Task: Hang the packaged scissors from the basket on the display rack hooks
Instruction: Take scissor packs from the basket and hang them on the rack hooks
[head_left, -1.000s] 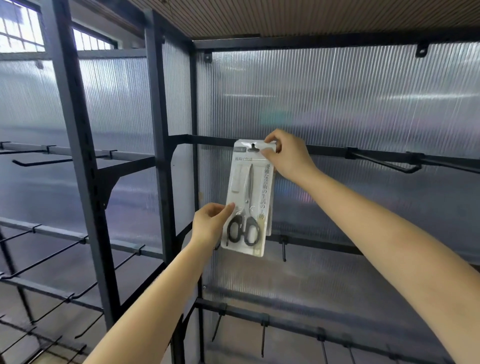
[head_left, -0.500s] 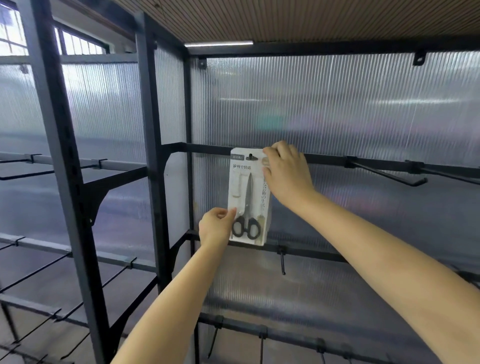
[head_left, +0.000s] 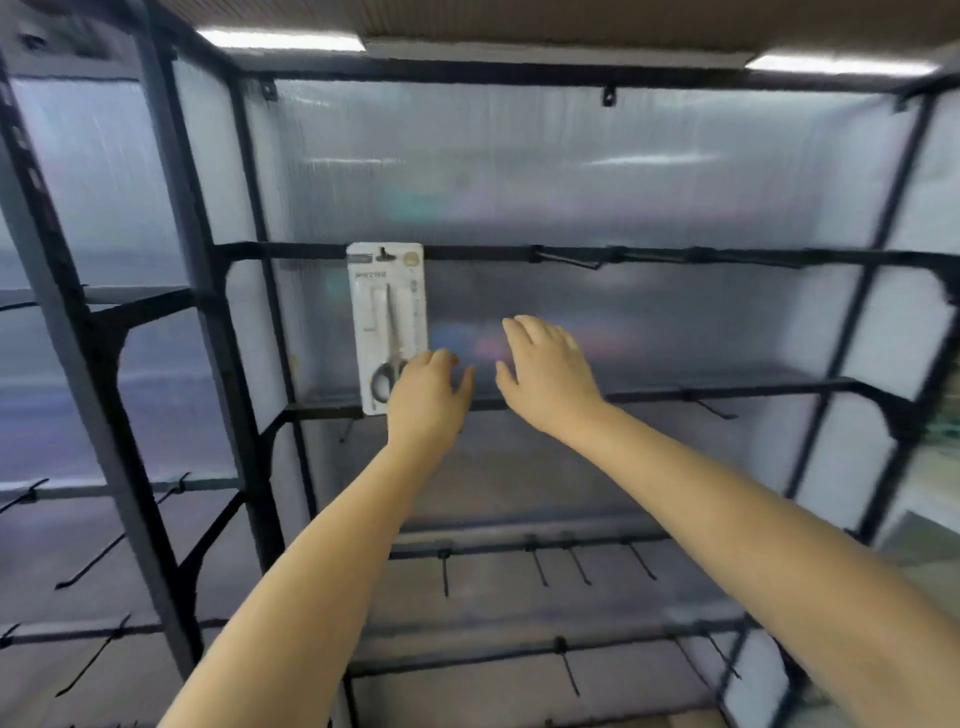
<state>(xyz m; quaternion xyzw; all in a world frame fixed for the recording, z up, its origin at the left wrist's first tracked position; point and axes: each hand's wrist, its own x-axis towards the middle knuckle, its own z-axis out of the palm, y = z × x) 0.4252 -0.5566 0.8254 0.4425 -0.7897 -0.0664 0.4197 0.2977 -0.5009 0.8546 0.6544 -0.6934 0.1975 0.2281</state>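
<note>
Head view looks forward, slightly upward, close at the display rack (head_left: 519, 253).

open bay right of scissors pack (head_left: 387, 322), hooks (head_left: 569, 260) jutting forward

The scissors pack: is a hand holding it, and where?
Nothing is held. The scissors pack hangs from a hook by its top. The right hand is open and apart; the left hand overlaps its bottom corner, fingers relaxed.
</note>
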